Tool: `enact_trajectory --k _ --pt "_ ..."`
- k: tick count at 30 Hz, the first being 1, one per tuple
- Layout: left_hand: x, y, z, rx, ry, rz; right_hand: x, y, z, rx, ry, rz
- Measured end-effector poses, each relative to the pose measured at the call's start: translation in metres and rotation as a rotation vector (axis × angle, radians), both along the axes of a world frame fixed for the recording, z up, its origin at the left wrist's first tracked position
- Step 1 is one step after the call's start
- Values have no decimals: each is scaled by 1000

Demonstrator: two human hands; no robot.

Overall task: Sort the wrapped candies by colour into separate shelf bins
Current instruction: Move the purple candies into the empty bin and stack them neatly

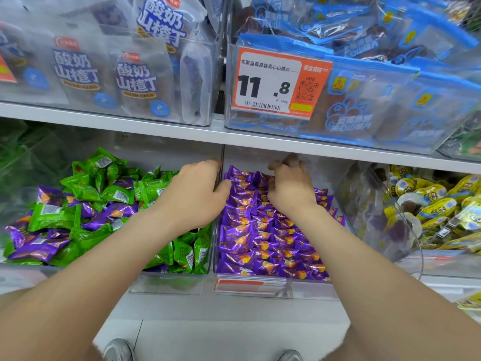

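Two clear shelf bins sit side by side on the lower shelf. The left bin [166,287] holds green candies [117,191] mixed with purple candies [39,246]. The right bin [307,287] holds only purple candies [263,241], packed in rows. My left hand [195,194] lies over the divider [211,246] between the bins, fingers stretched towards the back, thumb touching a purple candy in the right bin. My right hand [291,188] is deep in the right bin with its fingers curled down onto the purple candies. What the fingers hold is hidden.
A white shelf board [182,131] runs close above both hands. Above it stand bins of white snack bags [135,79] and blue packets [390,100] with an orange price tag [276,84]. A bin of yellow jelly cups [429,204] sits to the right.
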State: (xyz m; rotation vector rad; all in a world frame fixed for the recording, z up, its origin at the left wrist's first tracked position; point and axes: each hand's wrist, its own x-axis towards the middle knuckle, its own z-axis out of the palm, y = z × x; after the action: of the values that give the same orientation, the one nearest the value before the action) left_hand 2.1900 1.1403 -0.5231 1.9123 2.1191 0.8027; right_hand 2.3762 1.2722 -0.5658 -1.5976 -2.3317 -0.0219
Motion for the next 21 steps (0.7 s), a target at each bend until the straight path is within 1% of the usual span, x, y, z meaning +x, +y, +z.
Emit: enact_trajectory --k 4,6,7,9,11,12,14,17,19,21 --pt "-12 -16 4 10 11 19 -16 -51 29 -49 306 106" --pt "-24 -29 6 -18 53 41 -26 -89 43 -50 350 197" --pt "-30 -37 7 -55 90 70 -32 -108 50 -25 347 258" --pt "-45 -55 9 -224 181 181 -48 -143 62 15 309 393" --pt "-64 -74 10 -421 252 308 -70 -165 63 -18 238 510" --pt "-76 -82 11 -484 264 359 -84 -171 58 -54 203 551" --pt "-102 -93 11 -545 258 438 -110 -174 45 -123 153 596" --pt "-139 -103 6 -606 260 511 -146 -162 34 -155 124 593" --pt "-155 -108 4 -658 270 508 -168 -156 33 -191 152 621" --pt "-163 -111 4 -677 241 473 -188 -151 31 -208 105 656"
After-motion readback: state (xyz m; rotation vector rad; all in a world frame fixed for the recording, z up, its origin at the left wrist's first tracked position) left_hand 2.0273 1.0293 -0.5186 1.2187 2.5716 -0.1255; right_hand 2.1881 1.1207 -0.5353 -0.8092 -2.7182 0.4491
